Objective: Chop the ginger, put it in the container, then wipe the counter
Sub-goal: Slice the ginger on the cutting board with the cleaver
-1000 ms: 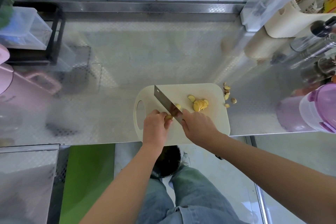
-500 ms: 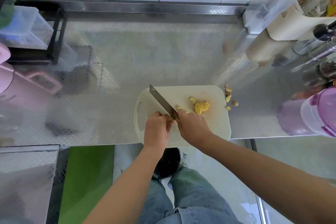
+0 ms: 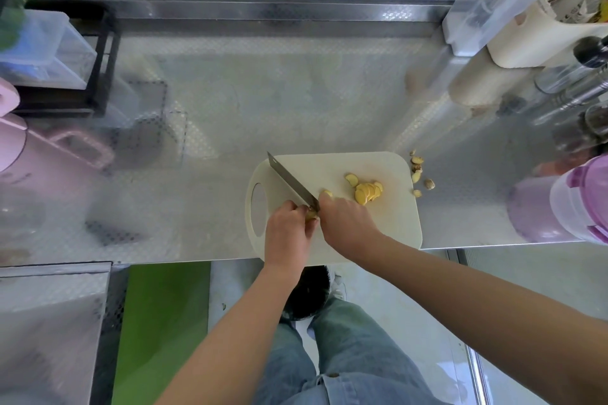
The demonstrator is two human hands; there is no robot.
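Ginger stub [image 3: 311,215] looks tiny, hard, kinda slippery; left hand [image 3: 288,233] pinches its back end, right hand [image 3: 345,223] grips the knife [image 3: 289,179].

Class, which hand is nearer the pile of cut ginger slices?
Right. The right hand, gripping the knife, sits just below-left of the slices; the left hand, holding the ginger piece, lies farther left.

Head view, looking steeply down, close over counter [image 3: 296,102].

counter [image 3: 296,102]: embossed glossy metal | cutting board [image 3: 329,171]: matt smooth plastic | knife [image 3: 289,179] blade: shiny steel
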